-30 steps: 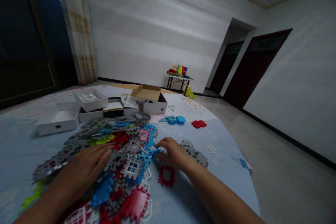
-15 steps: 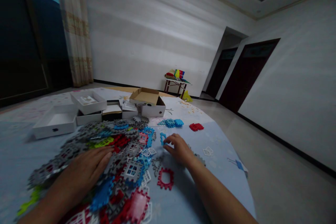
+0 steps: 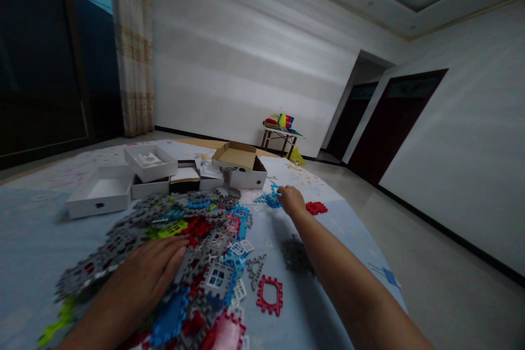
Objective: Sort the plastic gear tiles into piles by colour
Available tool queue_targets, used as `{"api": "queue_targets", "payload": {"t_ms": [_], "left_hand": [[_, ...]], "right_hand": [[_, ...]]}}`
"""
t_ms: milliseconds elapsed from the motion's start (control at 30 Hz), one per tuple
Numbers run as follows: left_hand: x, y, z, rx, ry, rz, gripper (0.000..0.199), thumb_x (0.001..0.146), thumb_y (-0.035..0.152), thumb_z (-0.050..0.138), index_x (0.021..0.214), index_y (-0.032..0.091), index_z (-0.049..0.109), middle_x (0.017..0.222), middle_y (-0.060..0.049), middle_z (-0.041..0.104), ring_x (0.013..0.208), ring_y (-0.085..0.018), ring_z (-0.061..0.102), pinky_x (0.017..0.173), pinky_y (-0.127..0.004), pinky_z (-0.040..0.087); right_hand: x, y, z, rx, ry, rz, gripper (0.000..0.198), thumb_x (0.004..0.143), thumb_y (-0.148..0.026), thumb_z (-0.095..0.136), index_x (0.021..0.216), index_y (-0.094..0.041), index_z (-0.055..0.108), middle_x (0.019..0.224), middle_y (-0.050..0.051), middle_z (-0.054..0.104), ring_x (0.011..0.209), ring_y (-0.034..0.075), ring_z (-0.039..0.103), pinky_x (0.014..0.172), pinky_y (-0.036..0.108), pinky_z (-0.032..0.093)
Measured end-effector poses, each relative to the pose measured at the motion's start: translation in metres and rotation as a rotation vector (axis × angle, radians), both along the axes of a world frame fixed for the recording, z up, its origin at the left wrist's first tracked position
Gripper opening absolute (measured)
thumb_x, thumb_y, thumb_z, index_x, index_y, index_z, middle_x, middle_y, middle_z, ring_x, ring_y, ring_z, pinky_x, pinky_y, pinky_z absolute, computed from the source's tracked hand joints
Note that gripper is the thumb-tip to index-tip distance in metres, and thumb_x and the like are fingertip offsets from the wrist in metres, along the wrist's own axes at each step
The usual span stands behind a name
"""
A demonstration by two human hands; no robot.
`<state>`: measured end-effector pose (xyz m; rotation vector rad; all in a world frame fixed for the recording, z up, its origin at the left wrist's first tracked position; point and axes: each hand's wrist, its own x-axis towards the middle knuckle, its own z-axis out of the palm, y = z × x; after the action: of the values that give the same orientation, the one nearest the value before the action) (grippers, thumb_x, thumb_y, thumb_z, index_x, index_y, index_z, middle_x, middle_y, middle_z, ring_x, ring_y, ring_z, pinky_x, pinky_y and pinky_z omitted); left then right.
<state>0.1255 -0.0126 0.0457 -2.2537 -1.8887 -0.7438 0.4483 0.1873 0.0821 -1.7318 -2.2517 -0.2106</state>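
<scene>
My right hand [image 3: 292, 200] pinches a blue toothed building tile [image 3: 275, 189] and holds it at a small pile of blue tiles [image 3: 262, 198] toward the far side of the table. On a large heap of grey, red, blue and lime-green interlocking tiles [image 3: 135, 229] rests my left hand [image 3: 158, 265], its fingers stretched out flat. A pink-red square frame tile [image 3: 269, 295] and a grey triangular tile [image 3: 255, 270] lie right of the heap. Under my right forearm is a stack of grey tiles [image 3: 296, 253], and beyond it a red tile pile [image 3: 316, 208].
Open white boxes [image 3: 98, 197] stand behind the heap, with a brown-lidded box [image 3: 246, 178] to their right. Near the right table edge lies a blue clip [image 3: 390, 276]. A small table [image 3: 283, 134] with colourful things stands by the wall.
My right hand has carried the blue tile away from me, from beside the heap to the blue pile. My left hand stays on the heap. The view has shifted slightly.
</scene>
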Motion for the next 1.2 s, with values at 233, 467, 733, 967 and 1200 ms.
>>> {"api": "queue_targets", "payload": {"t_ms": [233,467,733,967,1200], "left_hand": [[0.003,0.001,0.0,0.018,-0.003,-0.019,0.048,0.085,0.05,0.03,0.106,0.024,0.065,0.111,0.0,0.066,0.105,-0.019,0.058,0.096,-0.035,0.045],[0.004,0.001,0.002,0.004,-0.018,-0.03,0.05,0.086,0.051,0.028,0.105,0.022,0.065,0.111,-0.003,0.065,0.105,-0.02,0.058,0.096,-0.036,0.043],[0.001,0.004,-0.004,-0.018,-0.045,-0.031,0.05,0.085,0.051,0.03,0.109,0.022,0.062,0.114,-0.004,0.063,0.108,-0.02,0.055,0.099,-0.035,0.039],[0.003,0.003,0.002,-0.108,-0.064,-0.011,0.057,0.085,0.053,0.026,0.111,0.017,0.061,0.119,-0.006,0.061,0.113,-0.02,0.051,0.104,-0.035,0.035],[0.006,0.001,0.013,-0.125,-0.041,-0.016,0.065,0.083,0.057,0.02,0.108,0.017,0.063,0.115,-0.007,0.063,0.109,-0.021,0.054,0.102,-0.038,0.037]], "right_hand": [[0.0,-0.017,-0.019,-0.034,0.013,0.02,0.024,0.081,-0.018,0.054,0.101,-0.021,0.066,0.095,0.008,0.064,0.091,0.019,0.057,0.078,0.026,0.039],[0.005,-0.08,-0.012,-0.133,0.206,0.255,0.023,0.082,-0.024,0.053,0.101,-0.018,0.064,0.085,0.005,0.064,0.078,0.015,0.057,0.073,0.025,0.041],[0.01,-0.156,-0.005,-0.444,0.176,0.44,0.031,0.075,-0.039,0.063,0.101,-0.023,0.064,0.093,0.004,0.063,0.081,0.016,0.057,0.07,0.025,0.042],[0.004,-0.172,-0.009,-0.468,0.031,0.539,0.05,0.06,-0.044,0.074,0.105,-0.025,0.063,0.101,0.006,0.06,0.091,0.021,0.053,0.078,0.029,0.041],[0.01,-0.17,-0.003,-0.546,0.163,0.653,0.025,0.08,-0.024,0.054,0.101,-0.022,0.065,0.087,0.001,0.067,0.075,0.012,0.056,0.07,0.022,0.04]]}}
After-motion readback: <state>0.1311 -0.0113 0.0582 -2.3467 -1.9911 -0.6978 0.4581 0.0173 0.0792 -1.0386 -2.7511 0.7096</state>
